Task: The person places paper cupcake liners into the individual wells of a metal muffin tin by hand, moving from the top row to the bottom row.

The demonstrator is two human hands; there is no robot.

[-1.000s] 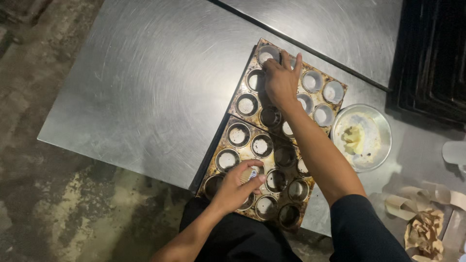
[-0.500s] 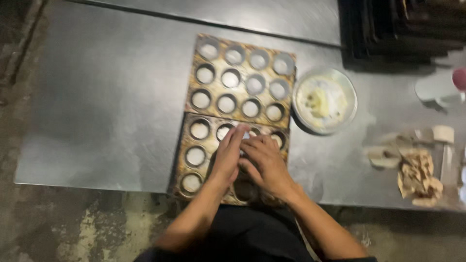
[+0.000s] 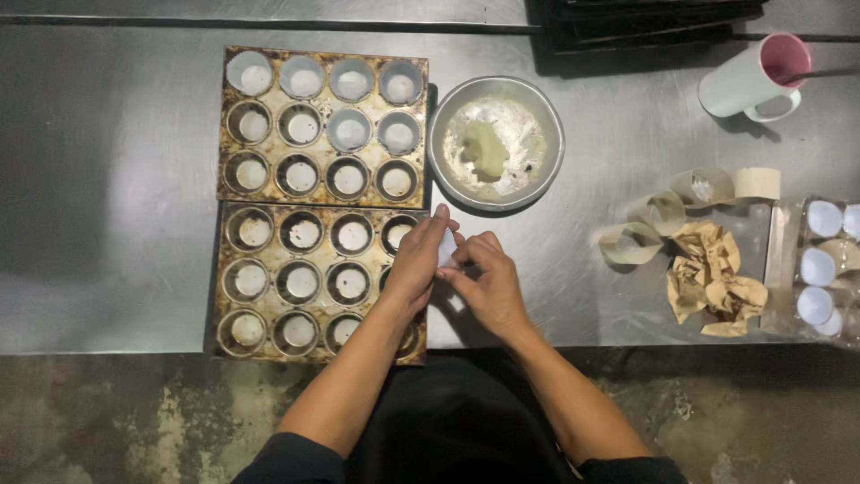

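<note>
I have both hands together at the near edge of the desk [image 3: 134, 269], just off the right side of the nearer muffin tray [image 3: 226, 278], and between them is a small white paper liner [image 3: 447, 246]. My left hand [image 3: 414, 264] has its fingers closed around the liner from the left, and my right hand [image 3: 488, 282] pinches its lower edge from the right, so the thin paper sits pulled between the two grips, probably because a stack of these cups only separates when tugged from both sides; I cannot tell whether it is one liner or several nested. From my hands, the nearer tray lies at nine o'clock, with white liners in most of its cups, though my left wrist hides the cups in its right column. The second muffin tray [image 3: 235, 125] sits at eleven o'clock, butted against the first, every cup lined. A round metal bowl [image 3: 548, 166] with white flour and a pale lump of dough is at twelve o'clock, just beside the far tray and close above my fingertips. At three o'clock lie loose paper strips [image 3: 667, 215] curled into rings and a crumpled brown paper [image 3: 712, 278], then a clear plastic pack [image 3: 820, 269] holding more white liners at the desk's right edge. A white mug [image 3: 748, 85] with a pink inside stands at two o'clock, well apart, and dark stacked trays [image 3: 645, 22] line the far edge.
</note>
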